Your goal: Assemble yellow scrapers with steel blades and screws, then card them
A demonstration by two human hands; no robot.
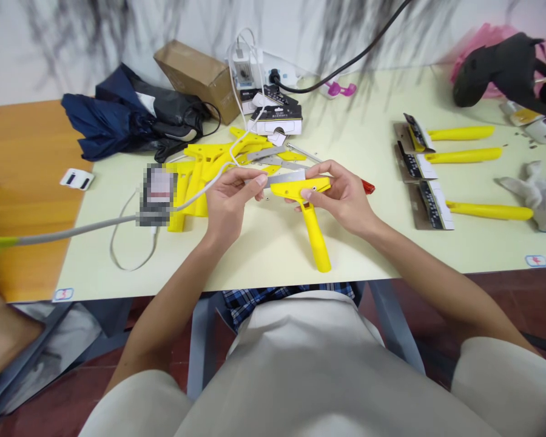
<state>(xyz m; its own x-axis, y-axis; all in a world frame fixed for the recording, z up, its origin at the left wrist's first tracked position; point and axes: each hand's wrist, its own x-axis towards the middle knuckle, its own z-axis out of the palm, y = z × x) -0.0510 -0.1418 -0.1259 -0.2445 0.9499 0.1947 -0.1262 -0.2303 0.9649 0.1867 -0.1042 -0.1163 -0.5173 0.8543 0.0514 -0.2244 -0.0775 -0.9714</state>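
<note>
A yellow scraper [316,240] is held over the table by its head, its handle pointing down toward me. My right hand [349,199] is closed around the right end of that head, thumb on its near face. A flat metal blade [291,176] lies along the far edge of the head. My left hand [231,200] pinches the blade's left end between thumb and fingers. Whether the blade is seated in the head, I cannot tell. Behind my hands lie loose metal blades [266,153] and, farther left, a heap of yellow scraper parts [200,170].
Three packaged yellow scrapers [482,210] lie at the right, near a white glove [543,197]. A grey cable [95,226] crosses the left side. Behind stand a cardboard box [200,76] and a dark blue umbrella [113,115]. Another person's limb [6,328] shows at lower left.
</note>
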